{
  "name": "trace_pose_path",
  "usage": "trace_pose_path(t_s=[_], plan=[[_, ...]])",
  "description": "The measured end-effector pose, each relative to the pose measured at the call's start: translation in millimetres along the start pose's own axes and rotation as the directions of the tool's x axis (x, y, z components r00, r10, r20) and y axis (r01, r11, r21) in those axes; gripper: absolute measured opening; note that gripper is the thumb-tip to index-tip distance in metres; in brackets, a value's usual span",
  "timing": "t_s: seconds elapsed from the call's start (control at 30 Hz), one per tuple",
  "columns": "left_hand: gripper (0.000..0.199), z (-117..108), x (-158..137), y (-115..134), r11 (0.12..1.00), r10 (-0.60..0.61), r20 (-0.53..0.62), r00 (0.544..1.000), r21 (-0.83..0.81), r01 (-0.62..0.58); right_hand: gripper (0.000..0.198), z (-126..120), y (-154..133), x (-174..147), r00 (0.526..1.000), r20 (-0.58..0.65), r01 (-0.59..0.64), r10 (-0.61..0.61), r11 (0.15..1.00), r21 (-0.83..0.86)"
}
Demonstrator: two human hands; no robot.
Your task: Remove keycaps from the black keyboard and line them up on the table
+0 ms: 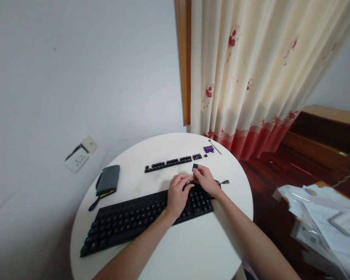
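Note:
A black keyboard (128, 221) lies across a round white table (192, 249). My left hand (177, 194) rests on the keyboard's right part with its fingers curled down onto the keys. Right beside it, my right hand (204, 179) pinches a small black keycap (195, 166) between its fingertips, just above the keyboard's far right edge. A row of loose black keycaps (172, 162) is lined up on the table beyond the hands.
A grey pouch with a black strap (107, 182) lies left of the keycaps. A purple tool (209, 149) and a thin stick (215, 147) sit at the table's far edge. A cable plug (226, 181) lies right of my hands. Curtain, wall socket and papers surround the table.

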State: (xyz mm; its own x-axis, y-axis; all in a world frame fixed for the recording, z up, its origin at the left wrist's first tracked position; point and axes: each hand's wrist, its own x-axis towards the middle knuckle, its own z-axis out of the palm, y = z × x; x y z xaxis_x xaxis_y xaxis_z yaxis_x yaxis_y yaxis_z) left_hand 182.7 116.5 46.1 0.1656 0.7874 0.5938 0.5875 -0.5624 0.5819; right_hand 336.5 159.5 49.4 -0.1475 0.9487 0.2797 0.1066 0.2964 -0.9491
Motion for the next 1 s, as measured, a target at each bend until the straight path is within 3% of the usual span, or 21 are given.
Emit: trace_pose_path(t_s=[0.1, 0.17, 0.3, 0.43, 0.53, 0.63, 0.8, 1.0], plan=[[0.008, -0.6, 1.3, -0.6, 0.999, -0.030, -0.025, 0.999, -0.045, 0.029, 0.031, -0.7, 4.1, 2.3, 0.990, -0.142, 0.011, -0.011, 1.000, 0.002], [0.008, -1.9, 3.4, -1.5, 0.997, -0.050, -0.012, 0.999, -0.055, 0.049, 0.034, -4.5, 6.6, 4.4, 0.958, -0.284, 0.026, -0.036, 0.999, -0.039], [0.010, -5.7, 13.0, -5.4, 0.996, -0.089, 0.051, 0.995, -0.019, 0.090, 0.039, -20.8, 11.5, 11.2, 0.831, -0.552, 0.033, -0.071, 0.996, -0.078], [0.008, -1.1, 36.4, -11.6, 0.996, -0.073, 0.201, 0.977, 0.060, 0.062, 0.036, -42.3, 15.5, 18.5, 0.706, -0.707, 0.095, -0.043, 0.995, 0.035], [0.011, 17.0, 64.6, -16.6, 0.998, -0.041, 0.366, 0.930, 0.067, 0.018, 0.036, -57.4, 17.2, 21.0, 0.613, -0.787, 0.118, -0.064, 0.993, 0.012], [0.014, 46.7, 94.1, -20.7, 0.996, -0.021, 0.466, 0.885, 0.088, -0.022, 0.037, -68.9, 18.1, 21.3, 0.554, -0.828, 0.124, -0.090, 0.992, -0.024], [0.014, 98.0, 120.2, -24.0, 0.972, -0.020, 0.499, 0.866, 0.212, -0.099, 0.034, -76.7, 19.9, 21.4, 0.507, -0.861, 0.125, -0.050, 0.992, 0.016], [0.011, 133.6, 132.5, -29.5, 0.950, -0.011, 0.335, 0.942, 0.297, -0.095, 0.037, -73.1, 21.4, 22.2, 0.535, -0.835, 0.127, -0.129, 0.989, -0.071]])
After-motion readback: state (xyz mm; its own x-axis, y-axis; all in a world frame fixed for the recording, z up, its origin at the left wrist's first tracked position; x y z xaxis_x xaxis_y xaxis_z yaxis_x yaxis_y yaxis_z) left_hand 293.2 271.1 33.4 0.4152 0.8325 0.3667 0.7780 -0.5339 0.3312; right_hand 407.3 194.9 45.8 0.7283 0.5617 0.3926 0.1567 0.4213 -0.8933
